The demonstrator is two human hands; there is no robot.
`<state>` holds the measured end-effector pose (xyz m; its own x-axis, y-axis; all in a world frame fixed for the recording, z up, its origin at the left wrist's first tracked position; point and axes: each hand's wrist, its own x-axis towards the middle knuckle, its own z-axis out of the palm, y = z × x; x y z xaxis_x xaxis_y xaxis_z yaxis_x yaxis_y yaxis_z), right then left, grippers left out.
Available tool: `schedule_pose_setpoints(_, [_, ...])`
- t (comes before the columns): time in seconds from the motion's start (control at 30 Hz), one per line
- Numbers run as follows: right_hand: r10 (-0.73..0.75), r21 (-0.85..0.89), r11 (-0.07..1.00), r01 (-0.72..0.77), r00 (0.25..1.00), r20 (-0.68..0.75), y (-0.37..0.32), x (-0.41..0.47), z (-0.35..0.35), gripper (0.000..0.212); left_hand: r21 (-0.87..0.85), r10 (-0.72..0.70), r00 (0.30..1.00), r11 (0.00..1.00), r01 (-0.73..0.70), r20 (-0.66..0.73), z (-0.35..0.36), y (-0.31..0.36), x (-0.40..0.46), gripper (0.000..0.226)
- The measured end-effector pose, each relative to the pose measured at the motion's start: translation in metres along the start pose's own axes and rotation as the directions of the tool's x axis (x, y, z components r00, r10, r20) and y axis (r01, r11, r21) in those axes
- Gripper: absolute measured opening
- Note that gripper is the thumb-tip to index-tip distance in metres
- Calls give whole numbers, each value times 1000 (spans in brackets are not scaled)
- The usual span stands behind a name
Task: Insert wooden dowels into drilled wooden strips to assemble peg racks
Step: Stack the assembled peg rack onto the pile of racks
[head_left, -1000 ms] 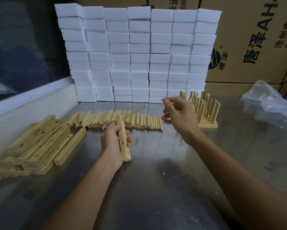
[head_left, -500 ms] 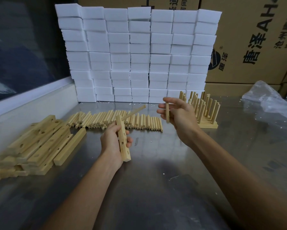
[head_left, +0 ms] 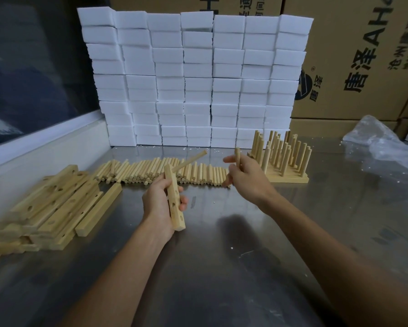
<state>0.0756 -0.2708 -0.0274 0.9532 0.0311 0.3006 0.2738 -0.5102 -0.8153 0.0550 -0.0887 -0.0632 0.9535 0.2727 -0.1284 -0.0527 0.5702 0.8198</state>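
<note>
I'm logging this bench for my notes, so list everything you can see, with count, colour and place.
held strip: one, pale wood, left hand, one dowel in its top hole
held dowel: one, pale wood, right hand
loose dowels: many, pale wood, row mid-table
drilled strips: a pile, pale wood, left
finished racks: several, pale wood, right of centre
foam blocks: many, white, stacked behind
cardboard boxes: several, brown, rear
plastic bag: one, clear, right
table: one, steel
left hand: grips strip
right hand: pinches dowel

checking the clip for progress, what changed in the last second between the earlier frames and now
The right hand, empty a second ago, now pinches a loose dowel held upright. The left hand keeps its grip on the drilled strip with one dowel already in its top hole. The piles have not moved.
</note>
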Motion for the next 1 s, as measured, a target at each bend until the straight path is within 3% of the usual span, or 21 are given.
schedule_pose_setpoints(0.13, [-89, -36, 995, 91, 995, 43, 1, -5, 5, 19, -5, -1, 1000, 1000, 1, -6, 0, 0, 1, 25])
schedule_pose_setpoints(0.3, [-161, -121, 981, 155, 986, -42, 0, -5, 5, 38, -10, 0, 1000, 1000, 0, -9, -1, 0, 2, 25])
schedule_pose_setpoints(0.63, [-271, -104, 958, 267, 962, -24, -3, -7, 10, 17, -12, -1, 1000, 1000, 1, 1, 1, 1, 1, 24])
schedule_pose_setpoints(1.0, [-320, -63, 944, 324, 946, 58, -15, -16, 26, 14, 34, -10, 994, 999, 7, 113, 8, 7, -7, 17])
